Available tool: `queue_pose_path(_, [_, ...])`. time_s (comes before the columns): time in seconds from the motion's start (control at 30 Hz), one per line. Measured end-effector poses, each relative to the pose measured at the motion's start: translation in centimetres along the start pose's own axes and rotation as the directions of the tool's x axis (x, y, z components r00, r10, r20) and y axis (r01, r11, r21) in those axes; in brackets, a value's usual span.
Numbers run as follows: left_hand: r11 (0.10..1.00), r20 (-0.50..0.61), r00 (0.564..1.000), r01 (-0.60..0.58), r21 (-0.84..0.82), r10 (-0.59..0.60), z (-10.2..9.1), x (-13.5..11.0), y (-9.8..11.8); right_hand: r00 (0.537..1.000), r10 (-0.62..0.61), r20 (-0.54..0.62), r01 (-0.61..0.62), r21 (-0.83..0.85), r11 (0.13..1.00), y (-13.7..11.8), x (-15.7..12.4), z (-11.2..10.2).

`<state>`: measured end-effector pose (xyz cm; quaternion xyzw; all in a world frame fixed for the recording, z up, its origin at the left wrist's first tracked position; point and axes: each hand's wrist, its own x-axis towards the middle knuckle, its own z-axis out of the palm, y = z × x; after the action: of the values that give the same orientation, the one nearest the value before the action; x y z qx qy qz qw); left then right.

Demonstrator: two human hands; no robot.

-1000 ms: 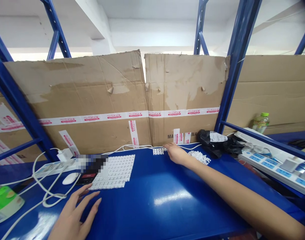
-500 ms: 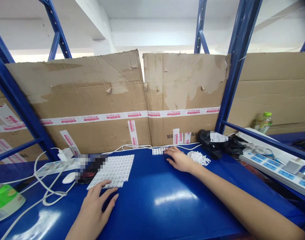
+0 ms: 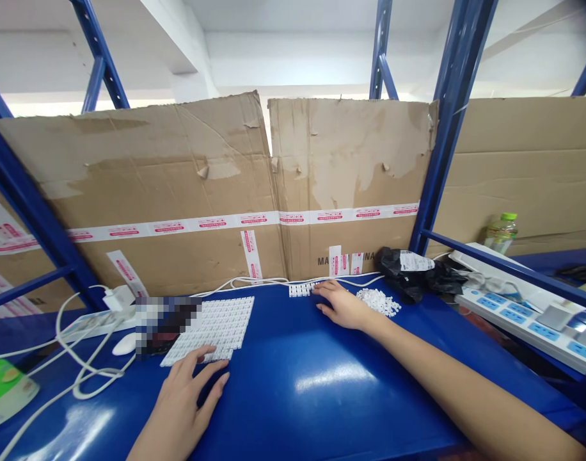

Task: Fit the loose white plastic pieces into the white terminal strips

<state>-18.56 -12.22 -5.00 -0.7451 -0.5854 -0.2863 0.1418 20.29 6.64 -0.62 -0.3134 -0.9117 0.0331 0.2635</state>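
My left hand (image 3: 190,390) rests with fingers apart at the near edge of a large block of small white pieces (image 3: 216,326), laid out in close rows on the blue table. Farther back, my right hand (image 3: 338,304) reaches over a short set of white pieces (image 3: 300,290) lined up by the cardboard. Its fingers lie on or just over the right end of that set and hide part of it; no piece shows between them. Right of this hand is a loose heap of small white pieces (image 3: 378,301).
A black plastic bag (image 3: 401,275) lies behind the heap. White cables (image 3: 96,368), a mouse (image 3: 125,344) and a green container (image 3: 7,390) are at left. Power strips (image 3: 523,320) and a bottle (image 3: 501,232) stand right. Cardboard (image 3: 178,186) walls the back, between blue posts (image 3: 446,128).
The view has shifted slightly, so things appear a little farther left. Both hands keep nearly the same places and poses.
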Motion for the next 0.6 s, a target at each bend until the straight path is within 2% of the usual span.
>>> queue_pose_path(0.2, [1.000,0.002,1.000,0.008,0.001,-0.008,0.1,0.2,0.0,1.000,0.004,-0.011,-0.004,-0.027,1.000,0.5,0.0,-0.1])
queue_pose_path(0.37, [0.998,-0.023,1.000,0.000,-0.057,-0.001,-0.3,0.2,0.6,1.000,0.023,-0.003,-0.023,-0.062,0.998,1.7,0.2,1.0])
queue_pose_path(0.5, [0.989,-0.035,0.999,0.004,-0.150,-0.010,-1.2,1.8,2.7,0.996,0.082,0.041,-0.079,-0.077,0.994,2.2,0.4,1.7])
queue_pose_path(0.6, [0.961,0.024,0.998,0.062,-0.270,-0.058,-1.6,4.1,5.3,0.990,0.124,0.065,-0.121,-0.058,0.991,2.2,0.6,1.4])
